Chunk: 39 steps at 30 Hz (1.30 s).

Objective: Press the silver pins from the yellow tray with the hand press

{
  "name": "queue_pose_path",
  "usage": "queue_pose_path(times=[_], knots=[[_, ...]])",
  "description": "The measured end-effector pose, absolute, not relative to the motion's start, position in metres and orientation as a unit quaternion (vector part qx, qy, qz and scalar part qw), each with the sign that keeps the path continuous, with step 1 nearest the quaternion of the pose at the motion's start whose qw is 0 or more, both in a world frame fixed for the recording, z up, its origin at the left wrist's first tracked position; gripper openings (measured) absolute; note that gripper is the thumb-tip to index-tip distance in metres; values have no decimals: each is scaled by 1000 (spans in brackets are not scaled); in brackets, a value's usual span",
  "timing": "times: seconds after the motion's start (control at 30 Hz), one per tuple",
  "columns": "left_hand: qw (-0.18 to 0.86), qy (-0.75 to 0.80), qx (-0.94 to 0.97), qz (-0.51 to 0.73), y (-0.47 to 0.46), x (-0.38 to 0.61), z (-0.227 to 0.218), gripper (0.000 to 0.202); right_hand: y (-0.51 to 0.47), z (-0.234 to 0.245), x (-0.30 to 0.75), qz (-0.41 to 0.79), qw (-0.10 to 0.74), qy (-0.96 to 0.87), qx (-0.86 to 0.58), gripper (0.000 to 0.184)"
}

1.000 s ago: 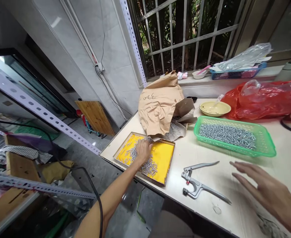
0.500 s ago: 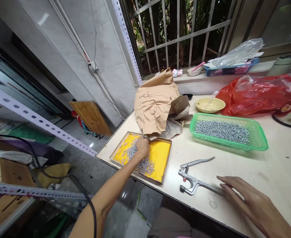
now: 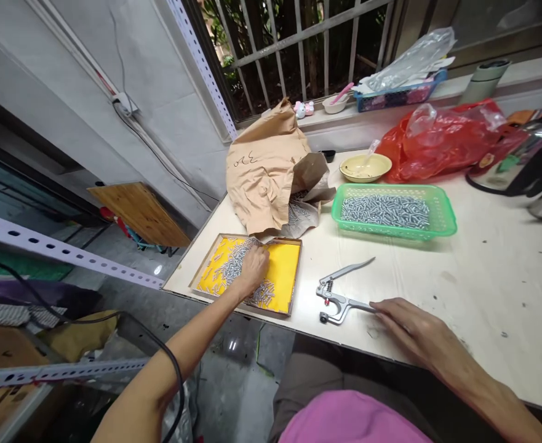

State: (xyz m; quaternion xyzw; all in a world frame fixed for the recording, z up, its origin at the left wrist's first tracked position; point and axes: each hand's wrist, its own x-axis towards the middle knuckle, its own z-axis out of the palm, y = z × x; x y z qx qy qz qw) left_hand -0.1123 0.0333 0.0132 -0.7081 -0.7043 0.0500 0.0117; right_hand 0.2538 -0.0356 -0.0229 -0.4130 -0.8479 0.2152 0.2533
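Pliers (image 3: 339, 300) lie flat near the front edge of the table (image 3: 483, 277), head to the left just beside the tray (image 3: 285, 271). Their long axis runs roughly along that edge. The handles are sprung apart: the upper one angles off towards the basket (image 3: 393, 234), and the lower one runs right, under the right hand (image 3: 409, 323). That hand lies palm down with its fingers loosely stretched, the tips on the lower handle and not wrapped round it. Lying so, I judge, the tool meets that hand handle first.

The tray sits at the front left corner, within easy reach of the left hand (image 3: 252, 271). This hand is curled down over the pins (image 3: 228, 266) heaped there, and I cannot tell whether it pinches any. Behind the tray, a torn bag (image 3: 264, 172) spills more pins.
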Motion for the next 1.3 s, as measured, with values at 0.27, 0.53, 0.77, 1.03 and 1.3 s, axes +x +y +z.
queue_pose_path(times=[0.27, 0.53, 0.77, 1.03, 1.3], knots=[[-408, -709, -535, -213, -7, -34, 28, 10, -30, -20, 248, 181, 228, -864, -411, 29], [-508, -703, -447, -219, -31, 12, -2, 12, -23, -31, 239, 132, 181, -880, -418, 25], [-521, -728, -406, -186, -28, 18, -9, 14, -19, -34, 244, 107, 145, -881, -438, 24], [-578, -715, -355, -169, -25, 20, -5, 24, -20, -31, 247, 115, 150, -877, -442, 23], [-592, -694, -405, -66, -17, 16, 6, 31, -19, -34, 248, 107, 148, -881, -436, 23]])
